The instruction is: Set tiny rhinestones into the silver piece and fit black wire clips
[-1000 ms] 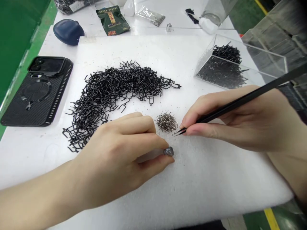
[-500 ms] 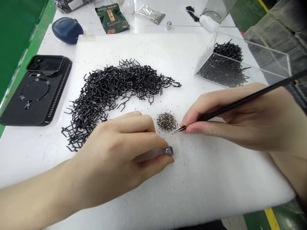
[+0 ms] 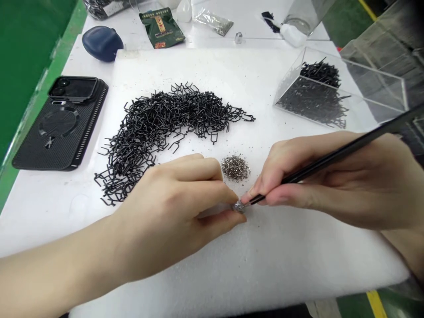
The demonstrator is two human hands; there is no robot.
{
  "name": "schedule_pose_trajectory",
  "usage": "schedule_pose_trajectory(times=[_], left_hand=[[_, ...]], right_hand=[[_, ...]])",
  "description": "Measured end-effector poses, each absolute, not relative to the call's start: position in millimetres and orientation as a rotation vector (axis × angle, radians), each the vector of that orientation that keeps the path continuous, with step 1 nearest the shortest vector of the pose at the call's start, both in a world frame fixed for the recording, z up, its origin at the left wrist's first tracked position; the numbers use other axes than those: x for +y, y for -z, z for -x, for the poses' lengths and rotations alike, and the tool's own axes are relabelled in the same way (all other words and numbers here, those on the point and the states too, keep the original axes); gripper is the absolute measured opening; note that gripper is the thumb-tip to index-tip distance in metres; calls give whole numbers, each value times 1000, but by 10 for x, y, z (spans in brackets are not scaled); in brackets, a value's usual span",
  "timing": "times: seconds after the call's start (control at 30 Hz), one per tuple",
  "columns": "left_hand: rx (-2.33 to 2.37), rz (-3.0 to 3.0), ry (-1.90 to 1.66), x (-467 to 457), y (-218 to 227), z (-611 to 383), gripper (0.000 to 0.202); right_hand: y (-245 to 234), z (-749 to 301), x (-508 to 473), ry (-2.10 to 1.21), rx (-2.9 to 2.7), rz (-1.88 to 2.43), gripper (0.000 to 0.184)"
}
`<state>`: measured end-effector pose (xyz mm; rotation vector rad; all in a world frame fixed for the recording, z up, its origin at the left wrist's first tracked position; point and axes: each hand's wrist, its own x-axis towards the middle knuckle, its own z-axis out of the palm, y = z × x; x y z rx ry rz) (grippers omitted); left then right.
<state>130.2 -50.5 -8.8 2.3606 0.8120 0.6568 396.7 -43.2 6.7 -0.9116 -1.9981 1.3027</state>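
Left hand (image 3: 179, 207): grip pinched on metal piece (image 3: 238, 206), thumb and finger, over foam (image 3: 281, 265), near bits (image 3: 235, 168); resting or lifted, can't tell. Right hand (image 3: 324, 181): grip closed round tweezers (image 3: 351, 148), pen-style, tips at piece; any bit between them too small to tell. Piece probably light, stiff, slick; best held by sides. Tweezers likely stiff, fine tips bendable; hold well forward.

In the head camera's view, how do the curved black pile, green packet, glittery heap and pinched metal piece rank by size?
1. Curved black pile
2. Green packet
3. Glittery heap
4. Pinched metal piece, partly hidden
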Motion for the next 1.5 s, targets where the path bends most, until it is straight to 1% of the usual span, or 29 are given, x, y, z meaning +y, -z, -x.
schedule_pose_trajectory(times=[0.23,0.53,0.73,0.93,1.07,1.2,1.33,1.5], left_hand=[[821,-2374,-618,-525,62,-1305,14],[823,-2357,-618,-522,70,-1297,12],[825,-2352,-610,-520,53,-1300,12],[777,-2342,-688,-507,137,-1280,11],[755,-2348,-734,-497,164,-1283,11],[818,-2356,-635,-505,95,-1297,13],[792,-2345,-685,-507,93,-1300,11],[844,-2351,-613,-505,130,-1305,13]], right_hand=[[-36,-3956,-415,-1274,-2070,855,8],[-42,-3964,-412,-1281,-2049,872,11],[-15,-3972,-408,-1281,-2071,867,8],[-21,-3992,-406,-1291,-2064,844,8],[-31,-3994,-417,-1230,-2099,807,7],[-29,-3985,-418,-1204,-2095,829,5],[-22,-3989,-393,-1254,-2111,787,7],[-11,-3996,-402,-1230,-2108,800,5]])
